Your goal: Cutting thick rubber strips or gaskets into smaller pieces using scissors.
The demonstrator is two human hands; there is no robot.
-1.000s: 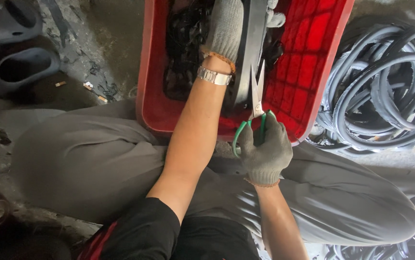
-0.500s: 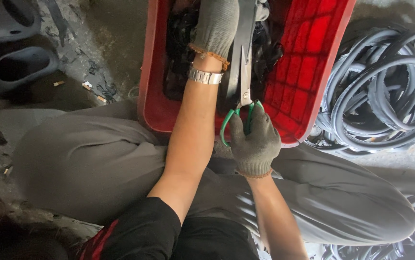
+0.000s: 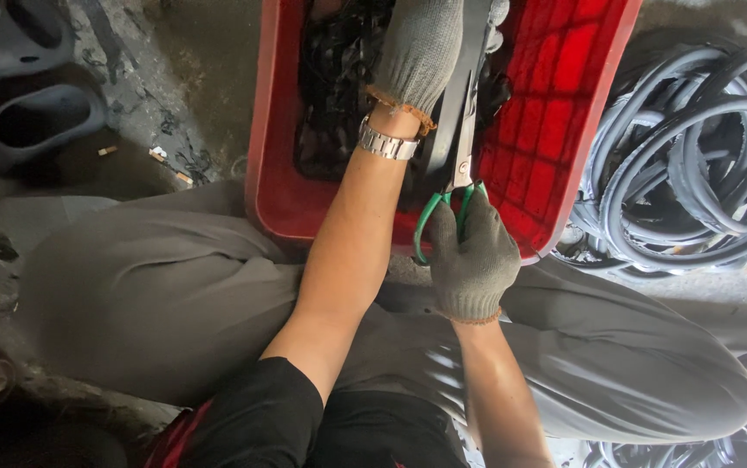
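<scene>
Scissors (image 3: pixel 458 165) lying near-to-far over red crate (image 3: pixel 564 113), green handles near, blades pointing far along dark rubber strip (image 3: pixel 451 95). Right hand (image 3: pixel 470 260) gripping handles, closer. Left hand (image 3: pixel 417 48) clasping strip farther out.

**Grey gloves, grey trousers, a steel watch**

Both hands wear knitted grey work gloves. The left hand (image 3: pixel 421 48) has a glove with a frayed, orange-edged cuff, and below it a silver metal-link wristwatch (image 3: pixel 388 144) circles the wrist. The right hand (image 3: pixel 473 260) has a glove with a plain ribbed cuff. Forearms are bare. A short black sleeve (image 3: pixel 260 416) covers the upper arm, and loose grey trousers (image 3: pixel 156 295) clothe both legs.
</scene>
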